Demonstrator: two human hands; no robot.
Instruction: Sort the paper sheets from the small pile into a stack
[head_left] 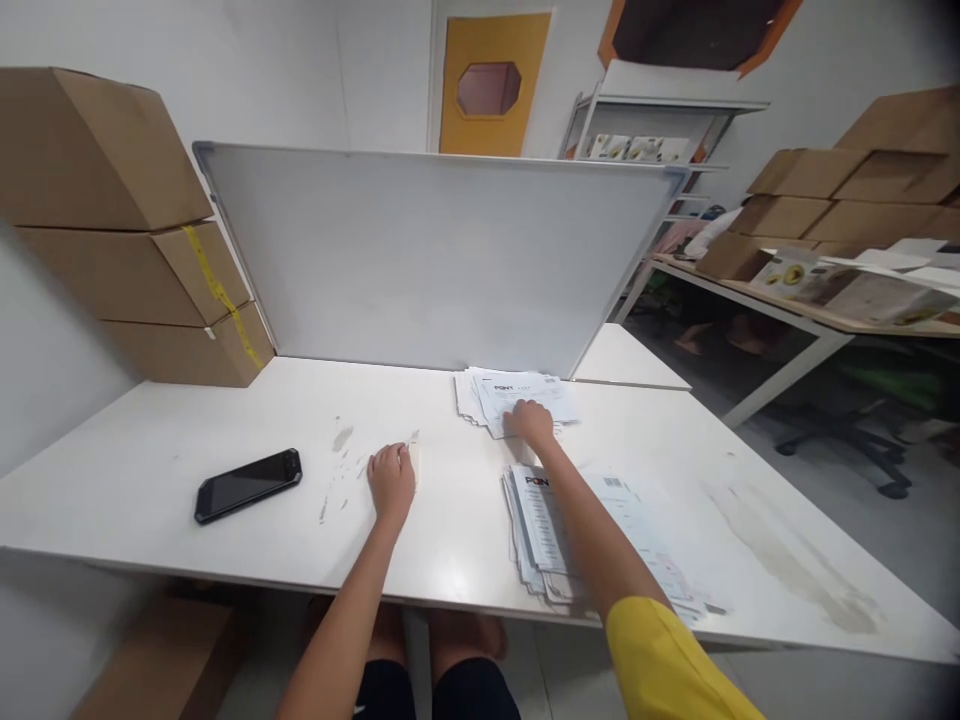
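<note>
Papers [517, 391] by the whiteboard [450, 265], under right fingers [517, 416]

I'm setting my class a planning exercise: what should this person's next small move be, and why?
Probably, the right hand should nudge the far papers straighter: it is at their near side, and their edges lie unevenly. The left hand lies apart from them.

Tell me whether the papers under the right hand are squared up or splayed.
Splayed: the papers lie flat under the right hand, but their edges stick out unevenly at left.
</note>
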